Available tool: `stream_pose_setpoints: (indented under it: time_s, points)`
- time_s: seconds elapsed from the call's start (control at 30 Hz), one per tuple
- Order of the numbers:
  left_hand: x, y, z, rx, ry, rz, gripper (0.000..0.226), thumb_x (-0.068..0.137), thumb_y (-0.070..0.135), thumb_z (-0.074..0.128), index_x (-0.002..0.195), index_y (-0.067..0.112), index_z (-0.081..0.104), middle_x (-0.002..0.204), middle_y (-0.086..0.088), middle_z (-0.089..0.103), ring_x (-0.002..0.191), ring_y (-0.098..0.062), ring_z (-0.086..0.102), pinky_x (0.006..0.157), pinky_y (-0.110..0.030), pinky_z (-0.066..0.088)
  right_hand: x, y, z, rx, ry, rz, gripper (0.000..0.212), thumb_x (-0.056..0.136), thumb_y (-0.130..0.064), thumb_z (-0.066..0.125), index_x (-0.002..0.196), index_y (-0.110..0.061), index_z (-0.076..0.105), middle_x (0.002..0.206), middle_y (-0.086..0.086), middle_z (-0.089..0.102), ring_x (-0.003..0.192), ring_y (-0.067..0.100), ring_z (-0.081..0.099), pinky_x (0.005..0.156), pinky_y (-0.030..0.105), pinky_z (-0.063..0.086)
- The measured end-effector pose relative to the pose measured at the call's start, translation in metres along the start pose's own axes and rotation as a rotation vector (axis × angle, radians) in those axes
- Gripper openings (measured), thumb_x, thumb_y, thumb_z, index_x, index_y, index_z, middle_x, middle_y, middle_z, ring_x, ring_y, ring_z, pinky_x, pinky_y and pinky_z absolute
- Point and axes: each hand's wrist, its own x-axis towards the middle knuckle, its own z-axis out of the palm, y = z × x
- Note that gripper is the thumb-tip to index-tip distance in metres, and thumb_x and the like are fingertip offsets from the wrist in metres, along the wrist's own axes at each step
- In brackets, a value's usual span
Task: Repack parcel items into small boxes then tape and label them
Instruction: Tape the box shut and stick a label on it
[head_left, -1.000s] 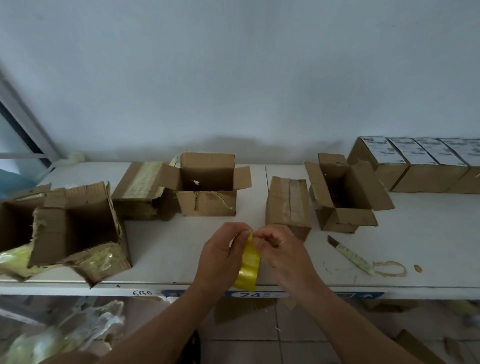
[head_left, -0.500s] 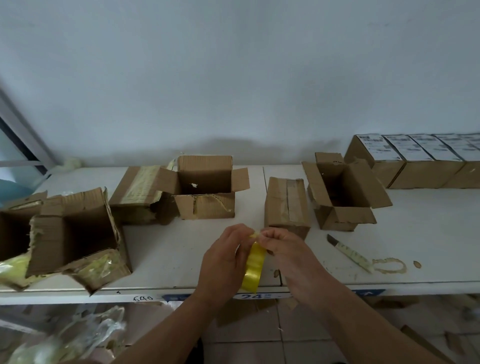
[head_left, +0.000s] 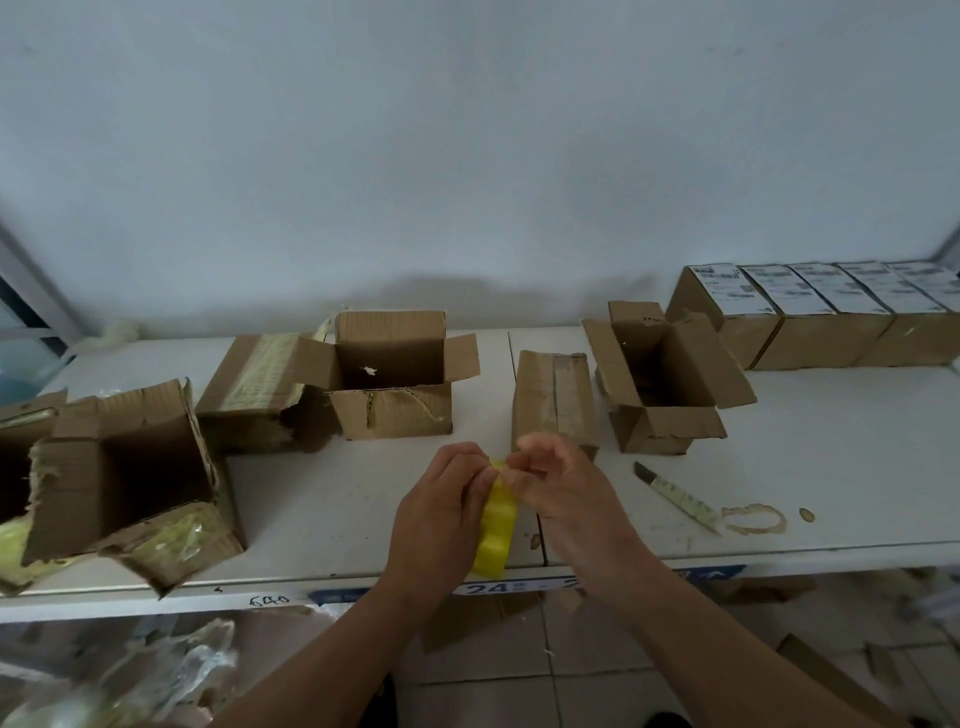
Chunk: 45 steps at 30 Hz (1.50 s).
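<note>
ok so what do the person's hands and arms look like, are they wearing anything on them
Both the left hand and the right hand are bare: no gloves, and no rings, watch or bracelet can be seen. Both forearms are uncovered all the way to the frame's edge, with no sleeve in view.

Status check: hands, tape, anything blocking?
Left hand grips yellow tape roll. Right hand picks at its top edge. Closed brown cardboard box directly behind, untaped. Nothing blocking.

A yellow tape roll (head_left: 497, 525) stands on edge over the table's front lip; behind it sits a closed small box (head_left: 553, 400) (flaps already taped).
</note>
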Motion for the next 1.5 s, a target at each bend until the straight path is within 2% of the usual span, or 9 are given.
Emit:
stream_pose_setpoints:
  time_s: [0.23,0.47,0.6,0.8,0.97,1.17,1.23,1.37,1.5]
  points:
    - [0.0,0.005,-0.005,-0.056,-0.085,-0.103,0.043,0.096,0.065,0.031,0.102,0.032,0.057,0.128,0.018,0.037,0.099,0.004,0.053,0.076,-0.01,0.041,0.005,0.002,0.0,-0.255,-0.021,-0.113,0.014,0.093,-0.032,0.064,0.105,-0.025,0.068,0.104,-0.01,0.064,0.094,0.0,0.059,0.074,0.009,0.045]
    - [0.003,0.024,-0.021,-0.188,-0.22,-0.326,0.013,0.088,0.05,0.056,0.097,0.042,0.055,0.123,0.019,0.039,0.1,0.002,0.053,0.077,-0.008,0.04,0.006,0.0,-0.004,-0.105,-0.054,-0.032,0.012,0.095,-0.027,0.061,0.104,-0.026,0.069,0.105,-0.009,0.068,0.103,0.008,0.061,0.098,0.036,0.05]
    - [0.011,0.017,-0.029,-0.005,-0.174,-0.277,0.018,0.094,0.036,0.06,0.111,0.031,0.062,0.125,0.016,0.04,0.099,0.0,0.051,0.085,-0.012,0.038,0.006,-0.012,-0.018,-0.067,-0.035,-0.067,0.013,0.095,-0.024,0.061,0.106,-0.031,0.065,0.107,-0.008,0.065,0.102,0.01,0.062,0.09,0.028,0.054]
    - [0.017,-0.002,-0.014,0.374,-0.244,-0.177,0.031,0.1,0.03,0.053,0.127,0.019,0.061,0.136,0.006,0.042,0.112,-0.004,0.046,0.096,-0.016,0.04,0.012,-0.013,-0.044,-0.388,0.163,-0.228,0.017,0.092,-0.039,0.062,0.108,-0.035,0.058,0.098,-0.015,0.059,0.093,0.002,0.058,0.078,0.016,0.046]
    - [0.034,-0.005,0.005,0.466,-0.245,-0.21,0.035,0.102,0.045,0.038,0.112,0.025,0.066,0.115,0.006,0.053,0.091,-0.005,0.05,0.074,-0.02,0.041,0.026,0.001,-0.053,-0.561,0.239,-0.266,0.047,0.085,-0.049,0.067,0.126,-0.031,0.052,0.118,-0.017,0.04,0.111,0.008,0.047,0.091,0.028,0.045]
    - [0.082,0.024,0.02,-0.182,-0.053,-0.285,0.026,0.103,0.039,0.039,0.121,0.029,0.056,0.106,0.014,0.057,0.1,-0.006,0.054,0.074,-0.016,0.04,0.041,0.011,-0.053,-0.617,0.093,-0.227,0.093,0.075,-0.058,0.073,0.149,-0.033,0.021,0.152,-0.011,0.022,0.136,0.014,0.03,0.109,0.044,0.038]
    - [0.101,0.026,0.03,-0.32,-0.112,-0.392,0.042,0.101,0.048,0.04,0.139,0.031,0.045,0.127,0.012,0.051,0.118,-0.005,0.047,0.083,-0.014,0.039,0.046,0.015,-0.051,-0.622,0.079,-0.197,0.106,0.072,-0.062,0.073,0.152,-0.035,0.008,0.158,-0.011,0.013,0.142,0.016,0.025,0.112,0.05,0.035]
    - [0.126,0.022,0.047,-0.446,-0.282,-0.542,0.058,0.096,0.058,0.042,0.149,0.042,0.027,0.156,0.003,0.028,0.138,-0.022,0.036,0.106,-0.044,0.043,0.05,0.019,-0.05,-0.642,0.054,-0.14,0.118,0.07,-0.061,0.076,0.153,-0.033,-0.003,0.16,-0.008,0.012,0.143,0.016,0.026,0.114,0.047,0.034]
    - [0.138,0.019,0.058,-0.409,-0.385,-0.535,0.064,0.095,0.054,0.05,0.151,0.037,0.025,0.153,0.003,0.028,0.127,-0.018,0.041,0.097,-0.035,0.045,0.052,0.02,-0.051,-0.645,0.033,-0.085,0.125,0.068,-0.065,0.075,0.153,-0.031,-0.011,0.161,-0.007,0.015,0.142,0.015,0.029,0.115,0.041,0.032]
